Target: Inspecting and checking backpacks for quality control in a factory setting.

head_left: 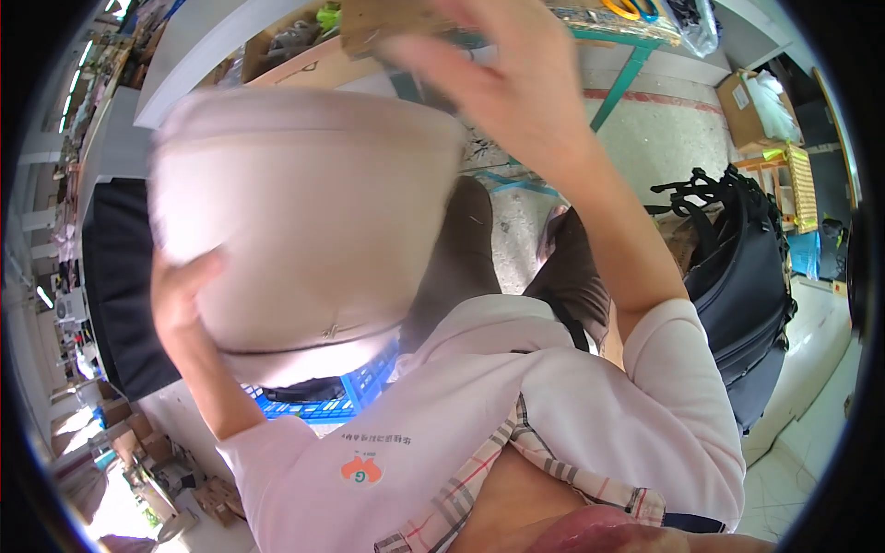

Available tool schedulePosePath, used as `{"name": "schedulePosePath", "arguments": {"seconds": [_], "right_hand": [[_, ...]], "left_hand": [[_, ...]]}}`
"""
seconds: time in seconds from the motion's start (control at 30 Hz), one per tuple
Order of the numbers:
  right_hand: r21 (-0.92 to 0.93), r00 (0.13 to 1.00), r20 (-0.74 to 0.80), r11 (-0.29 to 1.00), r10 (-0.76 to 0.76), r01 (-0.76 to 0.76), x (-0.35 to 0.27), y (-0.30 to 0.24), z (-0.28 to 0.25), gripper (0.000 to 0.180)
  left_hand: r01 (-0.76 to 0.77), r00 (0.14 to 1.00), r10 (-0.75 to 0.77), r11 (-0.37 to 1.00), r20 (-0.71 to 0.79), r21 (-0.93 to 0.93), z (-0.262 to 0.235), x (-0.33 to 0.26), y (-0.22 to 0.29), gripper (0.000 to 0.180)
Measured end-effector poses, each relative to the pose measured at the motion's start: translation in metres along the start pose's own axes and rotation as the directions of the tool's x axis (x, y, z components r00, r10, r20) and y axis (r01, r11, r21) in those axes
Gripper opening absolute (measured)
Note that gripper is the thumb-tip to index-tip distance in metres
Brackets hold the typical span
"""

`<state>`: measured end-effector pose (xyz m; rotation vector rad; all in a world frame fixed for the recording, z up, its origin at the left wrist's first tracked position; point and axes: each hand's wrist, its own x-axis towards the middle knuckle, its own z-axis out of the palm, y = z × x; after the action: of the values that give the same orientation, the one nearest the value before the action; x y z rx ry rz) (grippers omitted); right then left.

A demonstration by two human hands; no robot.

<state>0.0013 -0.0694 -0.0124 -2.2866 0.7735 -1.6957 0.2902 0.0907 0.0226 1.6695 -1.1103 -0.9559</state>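
- Left hand pinches this blurry beige case by its left side
- Right hand kinda spread, beyond the case's far-right corner
- Blue crate pokes out below it

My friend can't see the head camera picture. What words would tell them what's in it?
A person's left hand holds a big, blurred, pale beige object, while the open right hand is raised near a green-legged table. A blue plastic crate partly shows beneath the object, and a black backpack is on the right.

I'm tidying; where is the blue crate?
The blue crate shows left of centre in the head view, below the beige piece in the left hand.
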Motion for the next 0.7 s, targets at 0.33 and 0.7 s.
{"name": "schedulePosePath", "arguments": {"seconds": [0.33,0.7], "right_hand": [[0.48,0.457,0.866,-0.083,0.205,-0.873,-0.179,-0.058,0.01,0.061],[0.617,0.605,0.087,0.434,0.792,-0.656,-0.054,0.058,-0.036,0.011]], "left_hand": [[-0.329,0.9,-0.042,0.585,-0.433,-0.741,-0.025,-0.053,-0.056,0.06],[-0.286,0.951,0.224,0.373,-0.214,-0.883,0.088,0.057,-0.062,0.054]]}}
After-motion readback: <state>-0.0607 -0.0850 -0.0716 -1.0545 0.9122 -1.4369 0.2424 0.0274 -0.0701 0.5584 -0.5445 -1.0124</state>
